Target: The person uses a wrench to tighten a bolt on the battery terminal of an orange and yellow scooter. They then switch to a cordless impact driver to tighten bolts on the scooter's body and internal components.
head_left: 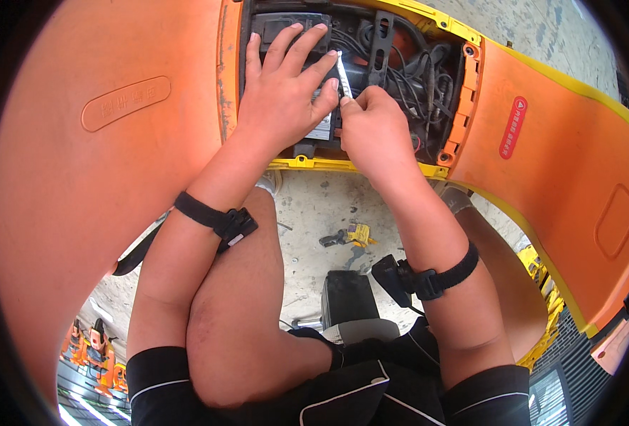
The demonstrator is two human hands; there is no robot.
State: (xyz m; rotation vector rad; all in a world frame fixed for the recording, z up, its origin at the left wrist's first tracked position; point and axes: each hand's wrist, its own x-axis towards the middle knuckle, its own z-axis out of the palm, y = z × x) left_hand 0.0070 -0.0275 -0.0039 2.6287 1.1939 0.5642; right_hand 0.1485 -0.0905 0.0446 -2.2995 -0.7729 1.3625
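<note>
My left hand (282,92) lies with spread fingers over a black box (272,21) at the left of an open compartment, its thumb beside a slim silver tool (343,74). My right hand (371,131) is closed on the lower end of that tool, which points up into the compartment. A silver part (320,130) shows below my left thumb. Black cables (417,74) and a slotted black bracket (379,42) fill the right side of the compartment. What the tool's tip engages is too small to make out.
Large orange panels (101,177) (556,199) flank the yellow-edged frame (439,170). My bare legs are beneath my arms. A yellow and black item (357,234) lies on the concrete floor (307,206); a black block (348,298) sits nearer me. Orange vehicles (98,355) show at lower left.
</note>
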